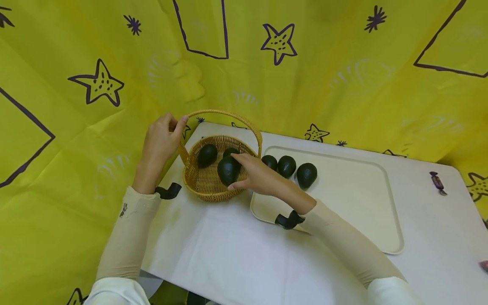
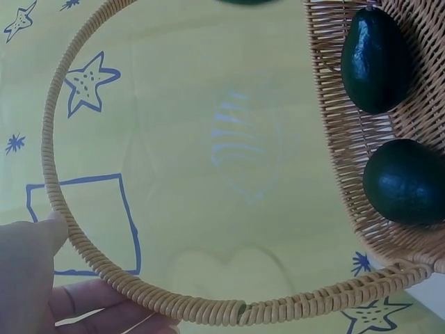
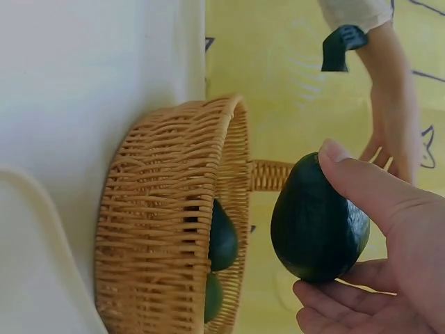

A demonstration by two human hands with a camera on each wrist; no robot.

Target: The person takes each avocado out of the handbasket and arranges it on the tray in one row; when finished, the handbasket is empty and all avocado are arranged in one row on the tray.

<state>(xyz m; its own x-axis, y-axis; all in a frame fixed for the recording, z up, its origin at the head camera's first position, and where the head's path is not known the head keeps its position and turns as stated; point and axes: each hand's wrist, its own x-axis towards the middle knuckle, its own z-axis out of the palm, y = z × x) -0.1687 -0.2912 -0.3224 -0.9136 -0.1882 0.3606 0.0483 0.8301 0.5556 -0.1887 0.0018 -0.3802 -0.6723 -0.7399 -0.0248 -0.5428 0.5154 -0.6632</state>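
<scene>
Head view: six avocados (image 1: 228,170), one basket (image 1: 206,186).

A round woven wicker basket with an arched handle (image 1: 213,178) sits on the white table (image 1: 236,254) toward its ten o'clock corner. A flat cream rectangular tray (image 1: 362,212) lies just beside the basket, at its three o'clock. Two dark green avocados (image 1: 207,155) lie in the basket; a third dark avocado (image 1: 228,170) is over its five o'clock rim. Three more dark avocados (image 1: 286,166) sit in a row on the tray's ten o'clock corner. A small wrapped candy (image 1: 437,182) lies on the table at the tray's two o'clock.
</scene>
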